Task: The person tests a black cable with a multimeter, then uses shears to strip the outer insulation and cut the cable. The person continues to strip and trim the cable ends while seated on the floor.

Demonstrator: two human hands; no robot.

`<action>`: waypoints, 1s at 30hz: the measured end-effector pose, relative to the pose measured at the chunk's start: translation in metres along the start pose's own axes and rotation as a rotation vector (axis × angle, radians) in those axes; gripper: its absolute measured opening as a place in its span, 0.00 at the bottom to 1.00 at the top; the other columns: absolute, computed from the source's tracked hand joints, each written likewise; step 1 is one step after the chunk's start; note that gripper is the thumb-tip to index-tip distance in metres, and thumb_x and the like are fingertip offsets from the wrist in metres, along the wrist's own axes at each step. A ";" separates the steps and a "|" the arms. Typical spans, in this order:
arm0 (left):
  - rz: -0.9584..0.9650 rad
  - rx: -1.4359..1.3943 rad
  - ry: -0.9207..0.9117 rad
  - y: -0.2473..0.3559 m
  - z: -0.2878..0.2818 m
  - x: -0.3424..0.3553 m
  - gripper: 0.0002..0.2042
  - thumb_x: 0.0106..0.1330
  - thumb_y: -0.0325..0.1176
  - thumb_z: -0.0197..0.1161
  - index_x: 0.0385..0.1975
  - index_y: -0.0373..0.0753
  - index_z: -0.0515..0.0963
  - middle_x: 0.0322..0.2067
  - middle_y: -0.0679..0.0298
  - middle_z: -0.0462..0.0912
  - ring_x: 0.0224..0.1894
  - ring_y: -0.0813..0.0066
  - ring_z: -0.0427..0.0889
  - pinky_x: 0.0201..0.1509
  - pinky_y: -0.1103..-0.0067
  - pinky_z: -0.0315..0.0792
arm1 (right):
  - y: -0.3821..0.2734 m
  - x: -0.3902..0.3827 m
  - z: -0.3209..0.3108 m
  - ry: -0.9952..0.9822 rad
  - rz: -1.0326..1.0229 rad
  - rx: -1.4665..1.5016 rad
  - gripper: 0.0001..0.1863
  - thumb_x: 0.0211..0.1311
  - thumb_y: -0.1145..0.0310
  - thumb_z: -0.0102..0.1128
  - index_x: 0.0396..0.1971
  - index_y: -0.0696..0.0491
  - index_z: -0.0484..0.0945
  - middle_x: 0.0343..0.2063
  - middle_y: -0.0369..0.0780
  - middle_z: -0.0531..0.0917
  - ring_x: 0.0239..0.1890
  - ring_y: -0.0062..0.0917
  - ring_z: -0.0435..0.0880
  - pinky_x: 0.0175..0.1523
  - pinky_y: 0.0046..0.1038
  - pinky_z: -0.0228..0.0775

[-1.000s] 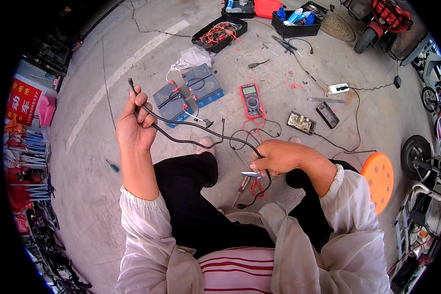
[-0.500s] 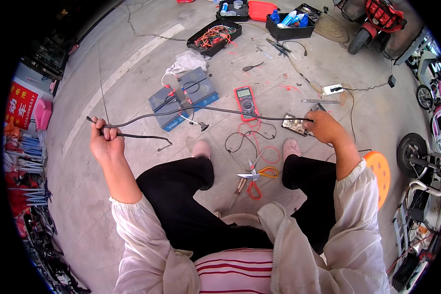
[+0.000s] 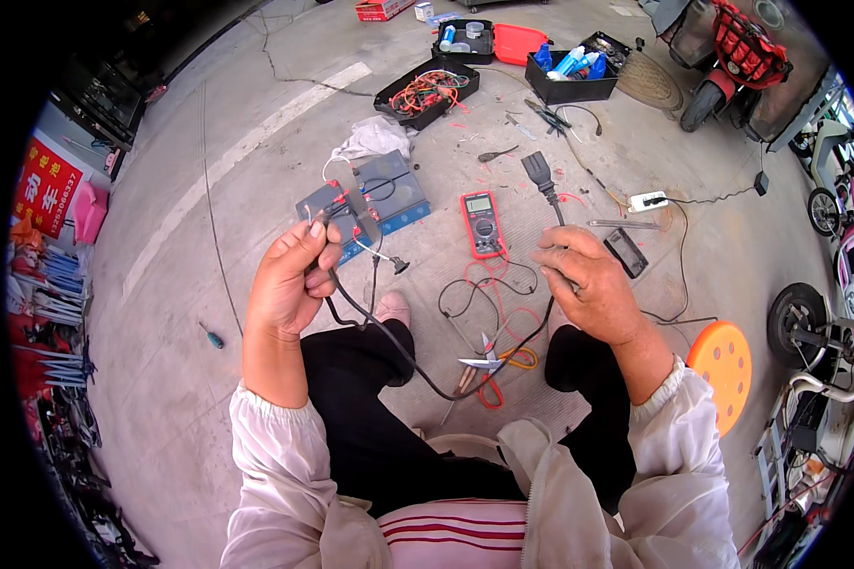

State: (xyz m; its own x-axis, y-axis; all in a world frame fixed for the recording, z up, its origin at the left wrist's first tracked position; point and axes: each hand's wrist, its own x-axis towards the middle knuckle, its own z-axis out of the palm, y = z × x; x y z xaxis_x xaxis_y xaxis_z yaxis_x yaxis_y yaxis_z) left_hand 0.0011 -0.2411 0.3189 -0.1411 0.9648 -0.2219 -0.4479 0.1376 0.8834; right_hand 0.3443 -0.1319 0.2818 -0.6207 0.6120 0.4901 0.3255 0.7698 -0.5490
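Observation:
A black power cord sags in a loop between my two hands. My left hand is closed, its thumb and fingers pinching the cord near one end. A second length from it hangs in front of the blue-grey batteries; what it ends in is hard to make out. My right hand is closed on the cord below its black plug, which points up and away from me. Beyond the loop, a red multimeter with tangled test leads lies on the floor.
Between my feet lie scissors and other hand tools. Farther off are a black tray of wires, a black box of bottles and a white power strip. An orange stool stands right; a small screwdriver lies left.
My hands have come closer together, and the stretched cord now sags. The plug, hidden before, now shows above my right hand. The metal-faced case near that hand is no longer seen there.

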 end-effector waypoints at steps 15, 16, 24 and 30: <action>0.011 0.292 -0.133 -0.054 0.069 0.013 0.13 0.74 0.40 0.53 0.43 0.36 0.79 0.49 0.61 0.81 0.32 0.81 0.78 0.34 0.83 0.72 | -0.050 -0.007 0.048 -0.056 -0.143 -0.085 0.19 0.51 0.78 0.60 0.47 0.58 0.78 0.50 0.41 0.75 0.54 0.39 0.76 0.56 0.34 0.72; -0.011 0.292 -0.138 -0.055 0.071 0.012 0.13 0.74 0.39 0.53 0.43 0.36 0.79 0.49 0.60 0.81 0.32 0.81 0.78 0.34 0.83 0.72 | -0.050 -0.008 0.050 -0.022 -0.152 -0.084 0.19 0.51 0.78 0.60 0.46 0.58 0.78 0.50 0.41 0.75 0.54 0.39 0.76 0.56 0.33 0.73; 0.258 0.516 -0.434 -0.062 0.074 0.002 0.14 0.74 0.38 0.52 0.40 0.33 0.79 0.48 0.58 0.75 0.31 0.79 0.76 0.37 0.81 0.72 | -0.057 -0.011 0.059 -0.226 -0.134 0.038 0.16 0.53 0.72 0.62 0.43 0.59 0.78 0.42 0.45 0.77 0.53 0.42 0.76 0.62 0.43 0.67; 0.431 0.754 -0.518 -0.061 0.083 -0.005 0.09 0.69 0.34 0.57 0.38 0.37 0.82 0.51 0.55 0.73 0.49 0.63 0.76 0.53 0.72 0.71 | -0.059 -0.011 0.054 -0.269 -0.054 0.118 0.19 0.55 0.68 0.63 0.46 0.60 0.76 0.43 0.49 0.77 0.51 0.45 0.77 0.66 0.51 0.60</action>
State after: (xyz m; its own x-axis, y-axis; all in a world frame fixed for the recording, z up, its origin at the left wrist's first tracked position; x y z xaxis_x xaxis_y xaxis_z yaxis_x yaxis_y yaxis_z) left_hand 0.1026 -0.2357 0.3005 0.3217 0.9194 0.2264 0.2505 -0.3132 0.9161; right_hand 0.2935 -0.1940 0.2716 -0.8070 0.4884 0.3320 0.2115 0.7639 -0.6097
